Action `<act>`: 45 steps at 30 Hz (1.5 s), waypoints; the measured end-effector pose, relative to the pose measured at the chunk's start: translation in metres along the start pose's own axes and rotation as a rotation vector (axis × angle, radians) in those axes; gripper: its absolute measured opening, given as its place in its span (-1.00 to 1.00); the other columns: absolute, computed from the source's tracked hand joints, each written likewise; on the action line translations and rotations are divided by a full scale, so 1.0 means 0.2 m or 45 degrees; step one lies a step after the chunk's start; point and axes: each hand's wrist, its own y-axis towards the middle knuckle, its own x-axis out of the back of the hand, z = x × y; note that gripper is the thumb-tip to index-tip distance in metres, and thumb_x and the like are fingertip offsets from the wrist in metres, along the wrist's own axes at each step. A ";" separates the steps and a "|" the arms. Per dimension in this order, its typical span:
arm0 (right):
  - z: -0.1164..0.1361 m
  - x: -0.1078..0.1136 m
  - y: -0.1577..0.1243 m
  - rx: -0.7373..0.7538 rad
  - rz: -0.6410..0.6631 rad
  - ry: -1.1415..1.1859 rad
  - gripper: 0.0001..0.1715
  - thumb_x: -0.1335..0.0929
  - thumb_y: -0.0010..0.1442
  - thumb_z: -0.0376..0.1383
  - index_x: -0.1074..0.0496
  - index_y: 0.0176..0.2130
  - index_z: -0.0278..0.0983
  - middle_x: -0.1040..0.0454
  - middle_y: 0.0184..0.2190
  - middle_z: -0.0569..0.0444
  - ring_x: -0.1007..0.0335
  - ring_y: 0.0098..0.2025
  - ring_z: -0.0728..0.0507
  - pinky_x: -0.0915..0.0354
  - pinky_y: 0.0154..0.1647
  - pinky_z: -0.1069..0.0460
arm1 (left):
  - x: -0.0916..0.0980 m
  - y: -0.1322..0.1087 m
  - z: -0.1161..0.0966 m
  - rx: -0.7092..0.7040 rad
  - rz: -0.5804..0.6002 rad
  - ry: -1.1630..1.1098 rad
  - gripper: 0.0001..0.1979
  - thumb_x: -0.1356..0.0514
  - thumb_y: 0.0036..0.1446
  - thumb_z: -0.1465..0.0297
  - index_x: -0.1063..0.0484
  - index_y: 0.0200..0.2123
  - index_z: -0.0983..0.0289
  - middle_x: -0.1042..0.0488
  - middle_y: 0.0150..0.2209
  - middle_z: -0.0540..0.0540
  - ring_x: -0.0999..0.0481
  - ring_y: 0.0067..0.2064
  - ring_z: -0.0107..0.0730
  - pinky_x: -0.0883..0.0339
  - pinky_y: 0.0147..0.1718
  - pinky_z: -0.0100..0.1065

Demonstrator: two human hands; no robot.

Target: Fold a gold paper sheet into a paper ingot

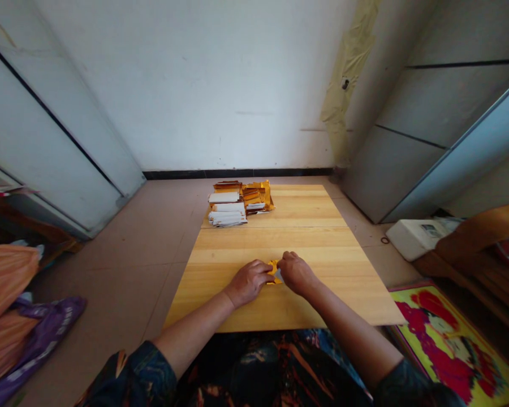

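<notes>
A small piece of gold foil paper (275,272) with a whitish side showing lies on the wooden table in front of me. My left hand (251,280) is at its left edge, fingers pressed together on the paper. From the right, my right hand (296,271) pinches the paper, its fingertips curled over a whitish flap. Part of the sheet is hidden under both hands. Farther back at the table's left corner lie stacks of folded white-and-gold paper (228,215) and a looser heap of gold foil pieces (257,196).
The wooden table (343,282) stands before a white wall (237,85). A picture mat (453,339) and wooden furniture (483,243) are at the right, near a white box (415,237). Orange and purple bags (46,322) lie on the left.
</notes>
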 end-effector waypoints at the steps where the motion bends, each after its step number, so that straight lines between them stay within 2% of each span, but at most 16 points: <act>1: 0.00 0.01 0.02 -0.005 0.025 0.017 -0.75 -0.28 0.16 -0.46 -0.54 -0.25 -0.30 -0.44 -0.27 -0.12 -0.34 -0.16 -0.18 -0.25 -0.21 0.04 | -0.01 0.00 -0.01 0.005 0.003 0.011 -0.73 -0.02 0.28 0.44 -0.54 -0.24 0.20 -0.51 -0.14 0.10 -0.41 -0.13 -0.35 -0.35 -0.15 -0.31; 5: -0.04 0.04 0.07 0.101 0.100 0.066 -0.82 -0.37 0.11 -0.41 -0.56 -0.27 -0.23 -0.45 -0.29 -0.06 -0.38 -0.18 -0.15 -0.26 -0.23 0.07 | -0.02 0.03 -0.04 0.042 0.082 0.042 -0.74 -0.04 0.26 0.46 -0.54 -0.22 0.18 -0.51 -0.19 0.08 -0.39 -0.15 -0.37 -0.33 -0.17 -0.33; 8: -0.07 0.06 0.09 0.248 0.094 0.080 -0.81 -0.36 0.13 -0.43 -0.55 -0.28 -0.21 -0.45 -0.31 -0.02 -0.36 -0.18 -0.13 -0.24 -0.20 0.07 | 0.00 0.06 -0.05 0.041 0.133 0.113 -0.78 -0.08 0.24 0.41 -0.54 -0.21 0.12 -0.50 -0.23 0.05 -0.38 -0.13 -0.31 -0.28 -0.10 -0.22; 11: -0.09 0.05 0.10 0.318 0.088 0.099 -0.80 -0.34 0.14 -0.44 -0.54 -0.26 -0.24 -0.44 -0.31 -0.01 -0.35 -0.20 -0.12 -0.24 -0.16 0.06 | 0.04 0.08 -0.03 -0.069 0.153 0.121 -0.76 -0.10 0.20 0.45 -0.52 -0.16 0.07 -0.49 -0.12 0.04 -0.33 0.02 -0.23 -0.19 0.04 -0.12; 13: -0.11 0.05 0.10 0.339 0.046 0.144 -0.78 -0.32 0.15 -0.46 -0.54 -0.26 -0.26 -0.44 -0.32 -0.01 -0.34 -0.22 -0.11 -0.24 -0.16 0.05 | 0.06 0.08 -0.02 -0.157 0.170 0.061 -0.71 -0.08 0.18 0.50 -0.49 -0.12 0.09 -0.45 -0.03 0.04 -0.30 0.10 -0.26 -0.19 0.09 -0.17; 15: -0.13 0.03 0.07 0.309 -0.112 0.235 -0.69 -0.26 0.14 -0.52 -0.52 -0.22 -0.27 -0.44 -0.30 -0.02 -0.34 -0.21 -0.11 -0.25 -0.15 0.05 | 0.05 0.07 0.00 -0.186 0.169 0.016 -0.70 -0.05 0.19 0.51 -0.49 -0.11 0.12 -0.44 0.01 0.04 -0.34 0.08 -0.31 -0.24 0.07 -0.24; 17: -0.17 -0.01 0.00 0.193 -0.374 0.357 -0.57 -0.19 0.10 -0.59 -0.49 -0.16 -0.30 -0.45 -0.26 -0.04 -0.34 -0.18 -0.10 -0.27 -0.13 0.04 | 0.04 0.06 0.01 -0.169 0.153 0.014 -0.71 -0.04 0.20 0.50 -0.50 -0.13 0.14 -0.44 0.00 0.07 -0.39 0.04 -0.32 -0.29 0.03 -0.26; 19: -0.19 -0.06 -0.11 0.053 -0.567 0.453 -0.54 -0.15 0.05 -0.62 -0.49 -0.23 -0.33 -0.45 -0.31 -0.04 -0.34 -0.24 -0.10 -0.29 -0.18 0.04 | 0.03 0.06 0.02 -0.153 0.140 0.040 -0.73 -0.05 0.20 0.48 -0.51 -0.15 0.15 -0.45 -0.02 0.08 -0.41 0.01 -0.30 -0.31 0.01 -0.26; 21: -0.18 -0.11 -0.22 0.108 -0.557 0.495 -0.61 -0.17 0.07 -0.58 -0.49 -0.31 -0.30 -0.46 -0.36 -0.01 -0.35 -0.26 -0.12 -0.29 -0.21 0.03 | 0.02 0.05 0.01 -0.149 0.144 0.071 -0.74 -0.06 0.20 0.48 -0.51 -0.14 0.16 -0.45 -0.02 0.09 -0.41 0.01 -0.29 -0.31 0.00 -0.25; 23: -0.13 -0.16 -0.30 0.179 -0.514 0.489 -0.65 -0.21 0.16 -0.51 -0.49 -0.20 -0.25 -0.49 -0.21 -0.02 -0.35 -0.17 -0.13 -0.28 -0.14 0.01 | 0.03 0.05 -0.02 -0.132 0.151 0.111 -0.73 -0.06 0.21 0.47 -0.49 -0.12 0.16 -0.45 -0.02 0.10 -0.41 -0.02 -0.28 -0.32 -0.03 -0.24; 25: -0.06 -0.19 -0.34 0.126 -0.476 0.393 -0.66 -0.23 0.21 -0.45 -0.46 -0.09 -0.20 -0.48 -0.12 -0.01 -0.33 -0.10 -0.14 -0.23 -0.08 -0.02 | 0.03 0.05 -0.05 -0.097 0.165 0.149 -0.73 -0.04 0.23 0.45 -0.47 -0.08 0.15 -0.45 -0.02 0.12 -0.40 -0.05 -0.27 -0.33 -0.08 -0.23; 30: 0.08 -0.21 -0.32 -0.052 -0.496 0.201 -0.72 -0.26 0.23 -0.40 -0.44 -0.09 -0.22 -0.47 -0.09 -0.05 -0.29 -0.07 -0.18 -0.15 -0.05 -0.07 | 0.00 0.02 -0.14 0.042 0.196 0.202 -0.71 0.00 0.22 0.51 -0.45 -0.10 0.23 -0.45 -0.08 0.14 -0.39 -0.14 -0.28 -0.33 -0.13 -0.24; 34: 0.09 -0.20 -0.32 -0.018 -0.491 0.150 -0.76 -0.28 0.25 -0.29 -0.43 -0.09 -0.25 -0.46 -0.07 -0.07 -0.28 -0.05 -0.20 -0.11 -0.04 -0.09 | -0.02 0.00 -0.16 0.152 0.196 0.180 -0.70 0.02 0.19 0.54 -0.45 -0.11 0.28 -0.46 -0.13 0.16 -0.38 -0.14 -0.25 -0.34 -0.13 -0.25; 37: 0.08 -0.18 -0.33 0.028 -0.471 0.104 -0.73 -0.28 0.25 -0.28 -0.41 -0.06 -0.27 -0.46 -0.05 -0.08 -0.27 -0.02 -0.21 -0.06 0.01 -0.11 | 0.01 0.01 -0.15 0.129 0.240 0.168 -0.72 0.01 0.21 0.51 -0.45 -0.11 0.28 -0.47 -0.17 0.17 -0.39 -0.14 -0.25 -0.35 -0.13 -0.22; 42: 0.06 -0.16 -0.34 0.065 -0.425 0.072 -0.71 -0.30 0.23 -0.27 -0.40 -0.04 -0.26 -0.47 -0.04 -0.08 -0.27 0.00 -0.22 -0.01 0.06 -0.16 | 0.04 -0.01 -0.09 -0.033 0.202 0.126 -0.69 -0.13 0.15 0.43 -0.39 -0.02 0.24 -0.40 0.04 0.16 -0.24 0.18 -0.16 -0.17 0.14 -0.09; 45: 0.07 -0.17 -0.36 0.069 -0.428 0.093 -0.66 -0.32 0.21 -0.24 -0.39 -0.01 -0.26 -0.46 -0.02 -0.08 -0.27 0.02 -0.24 0.01 0.09 -0.18 | 0.04 -0.06 -0.09 -0.047 0.217 0.142 -0.60 -0.16 0.15 0.32 -0.33 0.07 0.25 -0.32 0.15 0.18 -0.21 0.22 -0.14 -0.13 0.18 -0.09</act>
